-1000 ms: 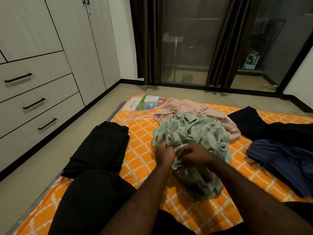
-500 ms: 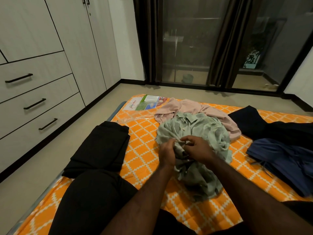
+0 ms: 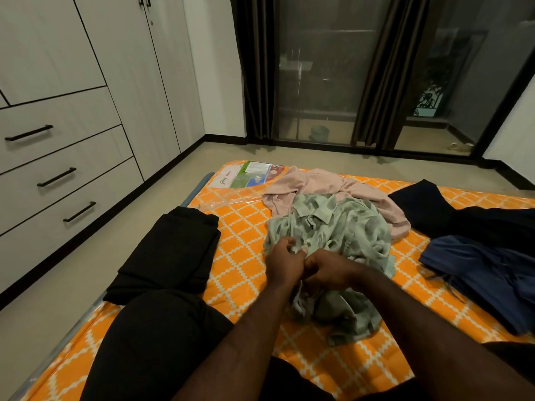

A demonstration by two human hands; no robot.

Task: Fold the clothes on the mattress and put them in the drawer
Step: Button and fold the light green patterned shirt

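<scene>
1. I see the green shirt [image 3: 347, 227] lying crumpled on the orange mattress [image 3: 240, 256], collar at its far side; I place everything else from this shirt.
2. My left hand [image 3: 285, 263] sits on the shirt's near-left edge, fingers curled in, and pinches a bit of the cloth by the buttons.
3. My right hand [image 3: 327, 270] is just right of the left one, knuckles touching it, fingers curled tight into a bunch of the same shirt.
4. A pink garment [image 3: 333, 183] lies behind the shirt, partly under it, and runs out to its right.
5. A folded black garment [image 3: 173, 250] lies to the shirt's left, apart from it, at the mattress edge.
6. A blue garment [image 3: 492, 267] lies loose to the shirt's right, with a dark garment [image 3: 428, 204] behind that.
7. A printed label [image 3: 249, 175] lies beyond the shirt to the left, at the mattress corner.
8. The drawers [image 3: 58, 175], all closed, stand well to the shirt's left, across the floor.
</scene>
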